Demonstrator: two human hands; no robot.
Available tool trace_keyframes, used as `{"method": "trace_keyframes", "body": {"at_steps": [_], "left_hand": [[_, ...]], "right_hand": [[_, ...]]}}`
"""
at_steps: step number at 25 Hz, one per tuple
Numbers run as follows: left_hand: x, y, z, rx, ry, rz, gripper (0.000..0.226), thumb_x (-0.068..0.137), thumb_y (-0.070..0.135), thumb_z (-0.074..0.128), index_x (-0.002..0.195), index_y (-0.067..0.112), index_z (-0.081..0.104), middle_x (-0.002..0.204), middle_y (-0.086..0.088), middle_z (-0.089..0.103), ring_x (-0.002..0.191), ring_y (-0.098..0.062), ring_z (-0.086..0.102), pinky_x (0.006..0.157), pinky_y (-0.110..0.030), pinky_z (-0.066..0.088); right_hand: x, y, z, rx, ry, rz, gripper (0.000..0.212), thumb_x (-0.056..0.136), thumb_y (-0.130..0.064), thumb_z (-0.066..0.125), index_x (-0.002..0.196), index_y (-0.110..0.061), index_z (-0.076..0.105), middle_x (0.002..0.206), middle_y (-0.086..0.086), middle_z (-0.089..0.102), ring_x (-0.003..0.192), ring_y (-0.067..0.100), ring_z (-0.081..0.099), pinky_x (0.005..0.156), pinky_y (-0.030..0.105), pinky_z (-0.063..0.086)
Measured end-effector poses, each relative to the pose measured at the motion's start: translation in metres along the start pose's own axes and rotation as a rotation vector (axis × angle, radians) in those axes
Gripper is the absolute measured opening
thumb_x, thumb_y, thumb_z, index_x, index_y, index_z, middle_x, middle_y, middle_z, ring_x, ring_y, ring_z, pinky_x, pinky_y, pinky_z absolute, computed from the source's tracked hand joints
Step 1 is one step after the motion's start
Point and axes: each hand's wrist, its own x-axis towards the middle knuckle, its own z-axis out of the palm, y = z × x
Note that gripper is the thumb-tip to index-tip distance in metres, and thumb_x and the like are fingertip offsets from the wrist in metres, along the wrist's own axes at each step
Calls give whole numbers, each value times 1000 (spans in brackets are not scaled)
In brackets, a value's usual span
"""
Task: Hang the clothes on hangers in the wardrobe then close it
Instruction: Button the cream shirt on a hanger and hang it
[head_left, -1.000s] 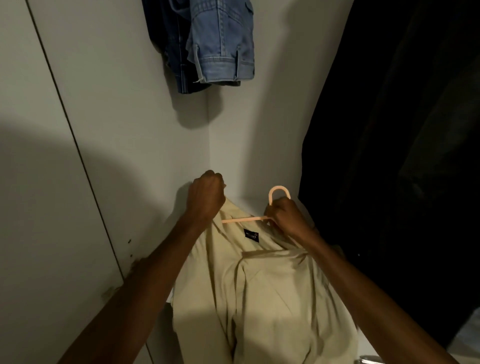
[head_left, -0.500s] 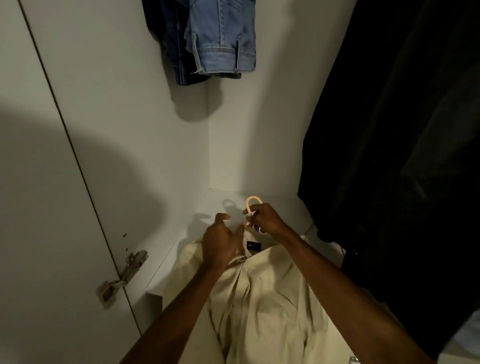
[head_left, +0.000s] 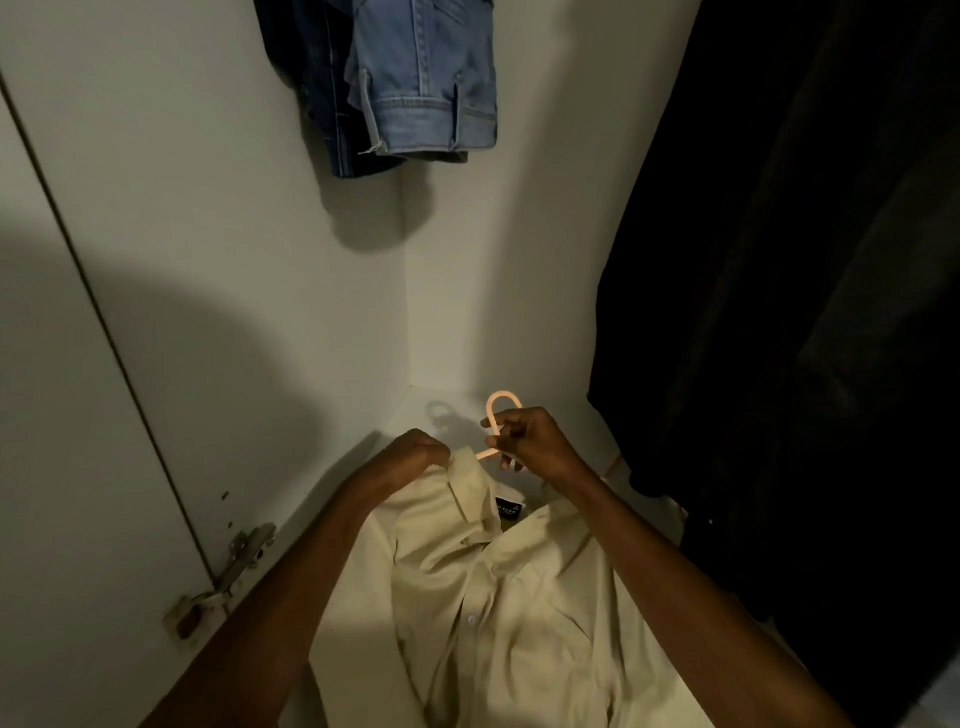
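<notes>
Inside a dim white wardrobe (head_left: 208, 260), denim clothes (head_left: 415, 88) are hanging above and dark garments (head_left: 779, 312) are crowding the right. Low over its floor, the right hand (head_left: 530, 441) is pinching a peach hanger (head_left: 501, 410) by the neck while the left hand (head_left: 415, 454) is gripping the beige shirt (head_left: 493, 597) at its collar. The collar is likely sliding off if the hanger tilts.

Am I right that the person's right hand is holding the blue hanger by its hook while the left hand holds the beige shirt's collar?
Not quite: in the head view the hanger is peach-pink. The right hand does hold its hook, and the left hand the beige shirt collar.
</notes>
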Motion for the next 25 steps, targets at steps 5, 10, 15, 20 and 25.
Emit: {"method": "trace_keyframes", "body": {"at_steps": [5,10,15,20,25], "left_hand": [[0,-3,-10,-130,27,175,12,73,15,68,81,9,75,64,11,65,61,1,57,64,-20,43],[-8,-11,-24,-260,3,269,26,70,7,75,97,8,76,91,-5,78,83,-11,72,75,-18,53],[-18,-8,-18,-223,4,307,33,68,-4,80,98,5,73,88,0,77,81,-9,71,76,-20,54],[-17,16,-14,-166,-37,340,28,69,1,91,94,9,78,85,1,77,80,-9,70,75,-21,54],[7,9,-31,-264,0,256,39,77,20,89,102,-7,75,93,-10,74,85,-18,66,78,-28,51]], "right_hand": [[-7,5,-49,-119,143,154,37,81,-52,70,77,-16,77,72,2,75,74,19,70,78,38,55],[-38,29,-79,-261,19,492,45,80,-48,79,111,-17,68,106,-4,65,101,18,63,85,29,50],[-48,5,-83,-149,144,385,28,90,-16,76,68,-11,60,59,-5,62,51,2,60,55,22,44],[-33,-47,-76,-181,399,201,13,82,-3,66,70,0,62,61,-2,60,57,11,55,49,20,40],[-24,-40,-46,349,402,358,15,84,-21,75,87,-8,69,78,11,70,61,23,65,51,29,53]]}}
